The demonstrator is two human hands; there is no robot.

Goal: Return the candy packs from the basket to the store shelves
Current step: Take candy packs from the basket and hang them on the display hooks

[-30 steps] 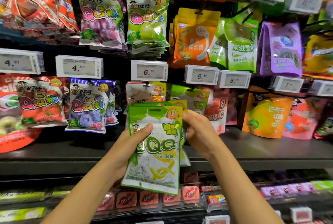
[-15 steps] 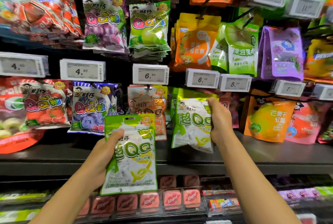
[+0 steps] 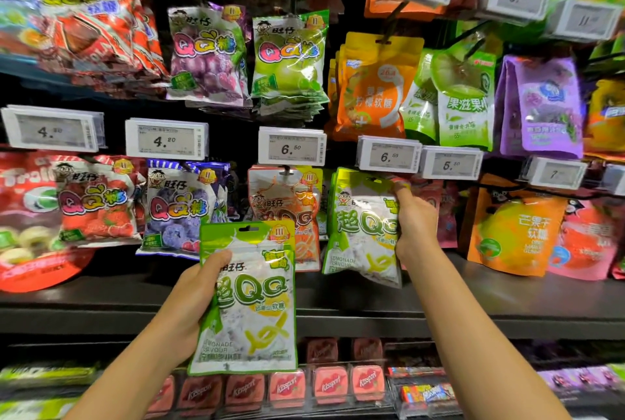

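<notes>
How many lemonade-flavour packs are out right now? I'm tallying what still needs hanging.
2 for certain: one lemonade pack gripped low by the left hand, another held by the right hand at the hook; more may hang hidden behind it.

Both forearms reach forward, the left hand (image 3: 194, 298) lower with thumb across, the right hand (image 3: 414, 223) raised, fingers curled.

Two hands, left (image 3: 192, 298) and right (image 3: 414, 223), each hold one green lemonade candy pack: one (image 3: 250, 301) below the 6.50 price tag (image 3: 292, 149), one (image 3: 362, 226) to its lower right. Seven white price tags form that tag's row. Five red tins (image 3: 287, 387) sit visible below the dark shelf (image 3: 507, 304).
</notes>
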